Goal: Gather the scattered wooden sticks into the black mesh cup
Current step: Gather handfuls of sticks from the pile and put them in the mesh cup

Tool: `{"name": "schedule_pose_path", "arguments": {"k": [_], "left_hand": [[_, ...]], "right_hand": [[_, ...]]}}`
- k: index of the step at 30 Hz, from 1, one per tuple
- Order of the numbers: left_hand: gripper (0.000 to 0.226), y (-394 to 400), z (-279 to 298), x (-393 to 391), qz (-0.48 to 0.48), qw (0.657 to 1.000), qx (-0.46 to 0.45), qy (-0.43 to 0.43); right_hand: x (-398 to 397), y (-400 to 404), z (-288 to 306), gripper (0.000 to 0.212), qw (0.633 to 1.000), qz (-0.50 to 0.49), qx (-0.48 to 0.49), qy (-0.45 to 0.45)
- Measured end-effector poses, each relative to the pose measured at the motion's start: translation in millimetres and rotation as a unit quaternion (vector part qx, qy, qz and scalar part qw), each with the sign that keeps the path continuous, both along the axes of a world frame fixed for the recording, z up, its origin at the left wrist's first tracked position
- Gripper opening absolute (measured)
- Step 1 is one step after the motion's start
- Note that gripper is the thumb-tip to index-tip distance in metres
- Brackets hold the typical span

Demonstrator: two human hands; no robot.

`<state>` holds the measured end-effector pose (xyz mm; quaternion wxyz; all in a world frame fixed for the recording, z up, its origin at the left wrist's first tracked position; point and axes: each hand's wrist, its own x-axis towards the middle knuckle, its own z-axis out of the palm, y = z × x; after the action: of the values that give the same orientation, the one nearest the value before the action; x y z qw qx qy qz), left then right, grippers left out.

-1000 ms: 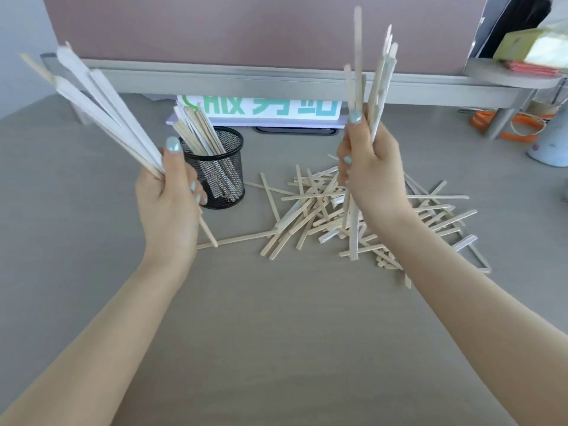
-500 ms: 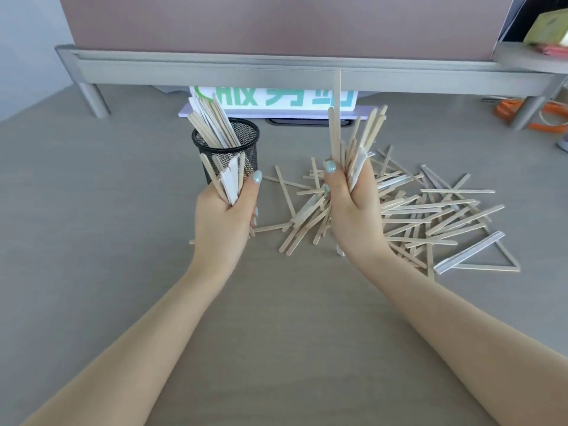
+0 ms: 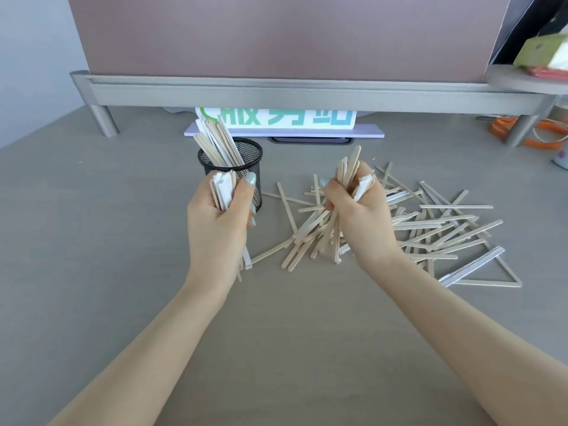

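Sticks fill both fists in the single head view. The left hand [image 3: 219,229], at centre frame, has its fingers wrapped around a tight bundle [image 3: 222,192] of flat sticks, some pale wood and some white-faced; the bundle's top sits just in front of the black mesh cup [image 3: 246,161], and its lower ends rest at or near the table [image 3: 107,241]. The right hand [image 3: 358,219], right of centre, is clenched on a looser, splayed handful [image 3: 349,167] whose lower ends mix into the scattered pile [image 3: 430,229] spreading toward the right edge. Whether those lower ends are all in the grip or partly lying loose is hard to tell here.

The cup stands upright, upper centre, already holding a leaning sheaf [image 3: 216,139] of sticks tilted toward the upper left.

Judging from this, the step in hand is squaring each bundle before loading. It would go best by tapping the ends on the table until they are flush, then lifting the left bundle clear of the rim and lowering it into the open right side of the cup, away from the leaning sheaf, so that nothing catches.

The sticks are thin, flat, straight-sided strips with smooth faces; they will slide on one another. The cup is stiff wire mesh, light, and likely to tip if bumped. The table is matte grey with fine grain.
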<state>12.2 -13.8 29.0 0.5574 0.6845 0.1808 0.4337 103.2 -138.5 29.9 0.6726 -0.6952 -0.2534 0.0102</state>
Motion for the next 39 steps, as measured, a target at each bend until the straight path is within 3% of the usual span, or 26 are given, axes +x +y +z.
{"name": "schedule_pose_path", "arguments": {"k": [7,12,14,16,20,25,27,30,33,39], "left_hand": [[0.050,0,8,5,-0.049,0.998,-0.045,0.009],[0.064,26,60,18,0.040,0.986,-0.060,-0.152],[0.060,41,70,27,0.094,0.969,-0.084,-0.212],[0.050,52,68,38,0.142,0.961,-0.091,-0.220],[0.042,65,45,54,0.148,0.971,-0.089,-0.163],[0.034,87,35,58,0.143,0.989,-0.015,-0.028],[0.027,94,34,59,0.116,0.992,0.015,0.038],[0.014,95,25,61,0.056,0.992,0.027,0.108],[0.013,92,21,62,0.026,0.992,0.032,0.116],[0.008,96,21,65,0.015,0.993,0.017,0.115]], "right_hand": [[3,-7,13,0.040,0.996,-0.013,-0.080,0.035],[3,-15,15,0.035,0.990,-0.038,-0.138,0.011],[1,-19,13,0.033,0.988,-0.045,-0.148,0.011],[0,-22,10,0.029,0.986,-0.052,-0.155,0.010],[2,-24,16,0.028,0.992,-0.068,-0.108,-0.002],[12,-2,48,0.039,0.989,-0.084,0.119,0.014],[24,20,64,0.040,0.983,-0.071,0.164,0.030],[37,59,81,0.041,0.988,-0.038,0.144,0.033],[46,93,87,0.040,0.996,-0.025,0.085,0.007],[53,135,83,0.022,0.989,0.010,-0.129,-0.070]]}}
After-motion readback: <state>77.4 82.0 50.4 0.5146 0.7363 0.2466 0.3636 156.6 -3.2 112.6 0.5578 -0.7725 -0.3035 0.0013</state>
